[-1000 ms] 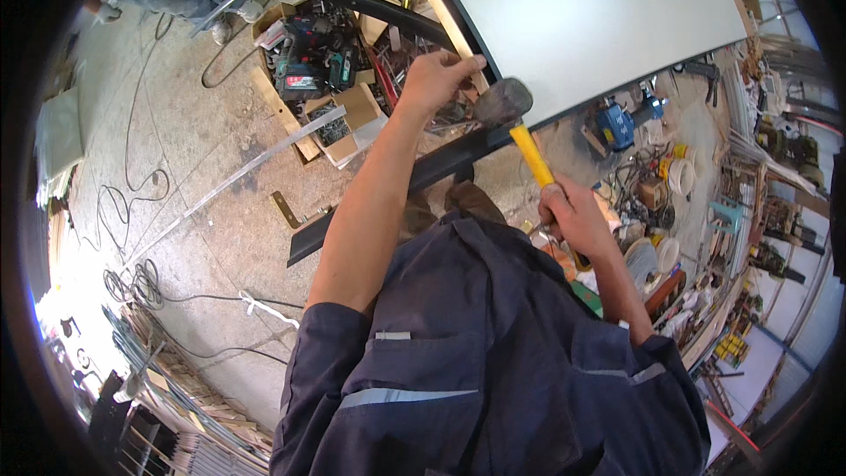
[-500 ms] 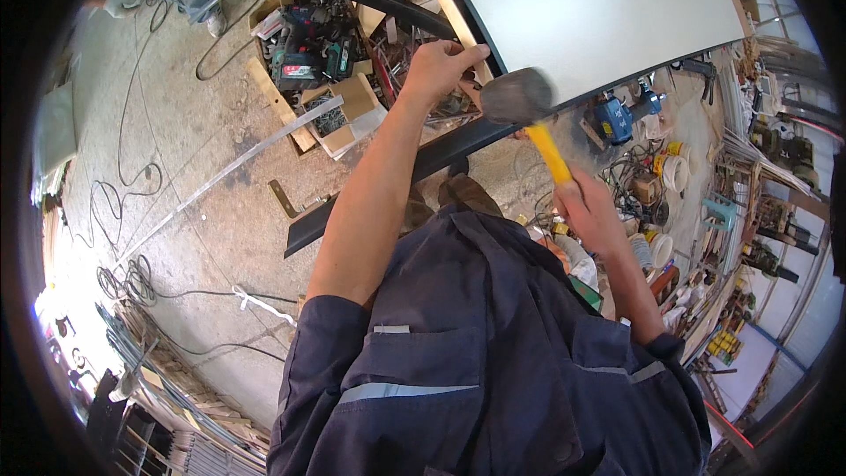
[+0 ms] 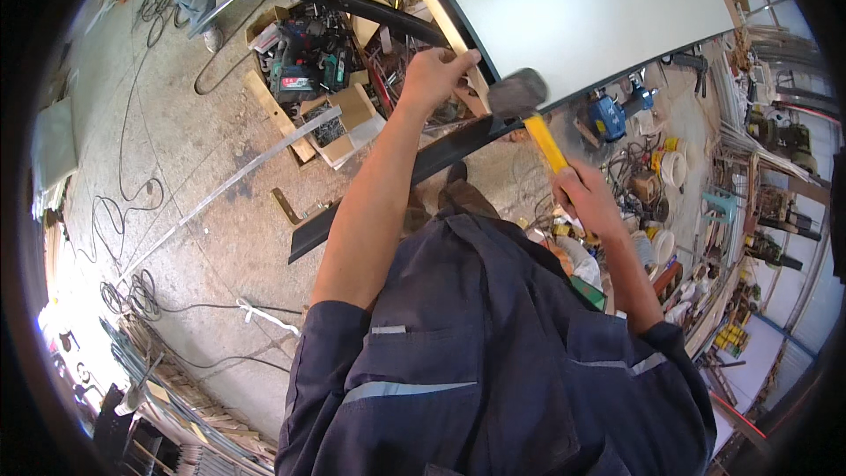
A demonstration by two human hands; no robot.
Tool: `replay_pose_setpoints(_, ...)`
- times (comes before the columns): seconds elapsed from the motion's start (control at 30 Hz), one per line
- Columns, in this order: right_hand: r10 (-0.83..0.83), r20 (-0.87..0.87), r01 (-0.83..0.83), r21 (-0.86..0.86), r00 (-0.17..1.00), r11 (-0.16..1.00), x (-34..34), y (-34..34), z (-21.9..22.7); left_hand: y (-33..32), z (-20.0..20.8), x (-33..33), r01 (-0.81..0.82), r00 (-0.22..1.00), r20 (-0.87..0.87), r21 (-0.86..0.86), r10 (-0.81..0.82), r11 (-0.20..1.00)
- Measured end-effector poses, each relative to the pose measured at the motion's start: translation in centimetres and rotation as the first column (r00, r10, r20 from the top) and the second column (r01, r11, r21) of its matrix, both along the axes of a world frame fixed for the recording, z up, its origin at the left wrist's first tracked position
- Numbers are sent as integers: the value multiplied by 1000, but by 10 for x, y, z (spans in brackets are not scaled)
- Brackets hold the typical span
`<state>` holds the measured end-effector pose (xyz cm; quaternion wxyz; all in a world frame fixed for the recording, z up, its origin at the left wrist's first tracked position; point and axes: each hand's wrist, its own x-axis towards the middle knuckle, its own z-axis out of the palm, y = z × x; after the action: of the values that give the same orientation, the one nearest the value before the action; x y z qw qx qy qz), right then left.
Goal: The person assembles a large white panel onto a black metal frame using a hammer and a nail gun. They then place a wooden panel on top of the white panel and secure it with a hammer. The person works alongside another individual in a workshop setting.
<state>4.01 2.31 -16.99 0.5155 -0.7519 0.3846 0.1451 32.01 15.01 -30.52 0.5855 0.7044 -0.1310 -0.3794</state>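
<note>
One mallet [image 3: 520,95] is at the white panel's [image 3: 582,22] near corner, right hand [image 3: 583,197] grip clasping its yellow handle [image 3: 546,143]; left hand [image 3: 432,81] at the left edge's wooden strip [image 3: 439,9], grip closure indeterminable

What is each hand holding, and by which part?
Right hand: the mallet, by its yellow handle. Left hand: at the pale wooden strip; whether it grips it cannot be told.

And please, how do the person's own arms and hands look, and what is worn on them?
The left hand and right hand are ungloved, with no watch visible. Both forearms are bare. Dark navy sleeves end around the elbows; they belong to a work jacket of the same colour, with pale grey trim at the pockets.
</note>
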Motion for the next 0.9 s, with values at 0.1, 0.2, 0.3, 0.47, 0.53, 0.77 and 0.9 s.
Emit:
replay_pose_setpoints(0.1, -224, 192, 186, 199, 956, 962, -23, -2, 0, -5, 11, -9, -7, 996, -88, 6, 8, 1000)
replay_pose_setpoints(0.2, -438, 279, 366, 276, 854, 889, -49, 12, -6, 1, -4, -26, 121, 992, 30, 33, -122, 992)
replay_pose_setpoints(0.3, -488, 298, 407, 295, 820, 864, -78, 19, -22, 9, 14, -42, 336, 940, 44, 49, -338, 941)
replay_pose_setpoints(0.47, -542, 172, 495, 255, 822, 831, -108, 32, -46, 8, 8, -42, 334, 943, 0, 30, -334, 942)
replay_pose_setpoints(0.53, -519, 41, 508, 155, 854, 847, -119, 36, -59, 6, 14, -43, 322, 947, -12, 24, -321, 947)
replay_pose_setpoints(0.77, -459, 68, 436, 218, 886, 873, -125, 44, -95, 6, 23, -42, 313, 947, 56, 59, -317, 948)
replay_pose_setpoints(0.9, -461, 67, 438, 220, 885, 872, -126, 42, -108, 6, 32, -51, 319, 929, 146, 151, -340, 936)
